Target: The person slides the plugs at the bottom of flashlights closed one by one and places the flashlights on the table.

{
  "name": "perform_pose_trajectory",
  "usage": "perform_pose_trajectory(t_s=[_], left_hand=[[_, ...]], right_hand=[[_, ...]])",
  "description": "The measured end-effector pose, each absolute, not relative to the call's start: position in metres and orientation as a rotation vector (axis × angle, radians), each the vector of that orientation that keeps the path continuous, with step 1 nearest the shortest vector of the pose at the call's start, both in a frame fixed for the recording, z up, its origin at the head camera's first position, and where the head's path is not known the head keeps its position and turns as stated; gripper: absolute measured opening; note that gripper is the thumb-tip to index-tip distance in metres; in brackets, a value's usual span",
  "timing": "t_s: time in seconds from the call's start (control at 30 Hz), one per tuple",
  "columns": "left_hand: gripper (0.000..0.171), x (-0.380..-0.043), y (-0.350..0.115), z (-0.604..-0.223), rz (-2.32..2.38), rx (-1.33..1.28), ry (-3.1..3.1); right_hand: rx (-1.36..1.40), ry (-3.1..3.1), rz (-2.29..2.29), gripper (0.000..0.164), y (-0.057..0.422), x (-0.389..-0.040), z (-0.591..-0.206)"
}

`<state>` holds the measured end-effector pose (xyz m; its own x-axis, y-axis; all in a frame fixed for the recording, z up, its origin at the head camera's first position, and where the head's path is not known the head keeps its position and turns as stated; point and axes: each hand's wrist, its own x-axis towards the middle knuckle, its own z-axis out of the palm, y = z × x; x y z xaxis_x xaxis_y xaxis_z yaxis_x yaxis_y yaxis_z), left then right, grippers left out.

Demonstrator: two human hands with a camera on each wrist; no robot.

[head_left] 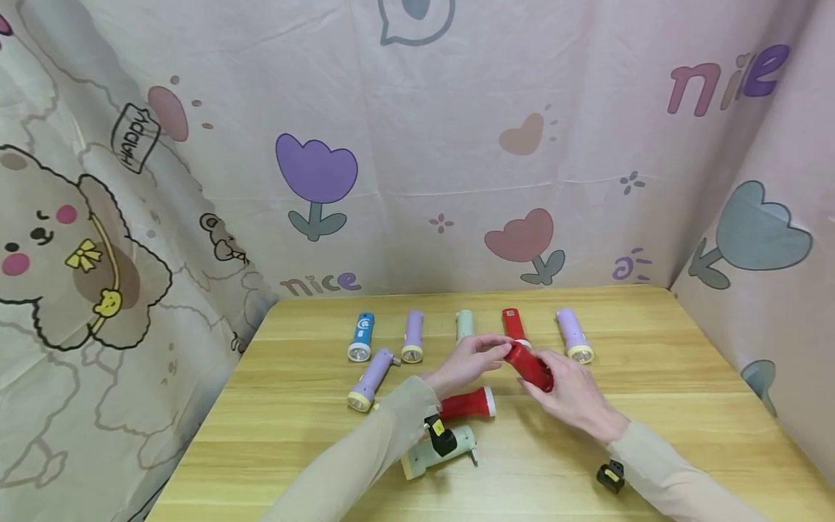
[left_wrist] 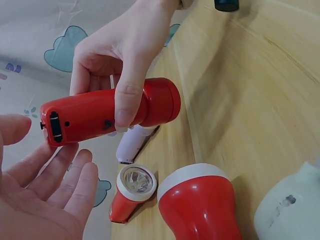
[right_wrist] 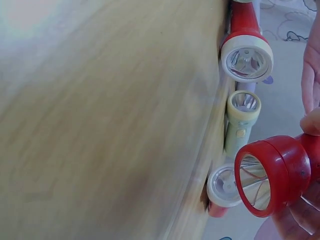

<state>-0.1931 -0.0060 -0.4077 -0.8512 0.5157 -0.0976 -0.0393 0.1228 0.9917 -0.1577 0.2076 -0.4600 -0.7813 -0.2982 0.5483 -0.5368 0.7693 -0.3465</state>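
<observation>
My right hand point(head_left: 577, 395) grips a red flashlight point(head_left: 527, 365) above the table, fingers and thumb around its body. In the left wrist view its tail end, with a black slotted part, points at my left hand point(left_wrist: 47, 200). The fingers there are extended, with fingertips right at the tail and the thumb apart from it. The lens end point(right_wrist: 255, 182) appears in the right wrist view, with thin wires showing inside. Beneath my left forearm lie a red flashlight with a white head point(head_left: 470, 404) and a mint green flashlight point(head_left: 450, 449), a metal piece sticking out from the latter.
Along the back of the wooden table point(head_left: 652, 406) is a row of flashlights: blue point(head_left: 362, 335), purple point(head_left: 413, 335), mint green point(head_left: 464, 323), red point(head_left: 512, 325) and purple point(head_left: 572, 333). Another purple flashlight point(head_left: 372, 378) lies left of my hands. Printed curtains point(head_left: 417, 145) hang behind and at both sides.
</observation>
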Motion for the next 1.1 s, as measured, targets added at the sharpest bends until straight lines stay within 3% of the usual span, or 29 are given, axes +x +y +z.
perform_pose_trajectory(t_s=[0.83, 1.1], left_hand=[[0.041, -0.188, 0.011, -0.412, 1.278, 0.814, 2.392], [0.040, -0.186, 0.022, -0.412, 0.699, 1.153, 2.695]], right_hand=[[0.468, -2.633, 0.661, 0.043, 0.241, -0.143, -0.458], [0.361, -2.759, 0.666, 0.045, 0.253, -0.137, -0.454]])
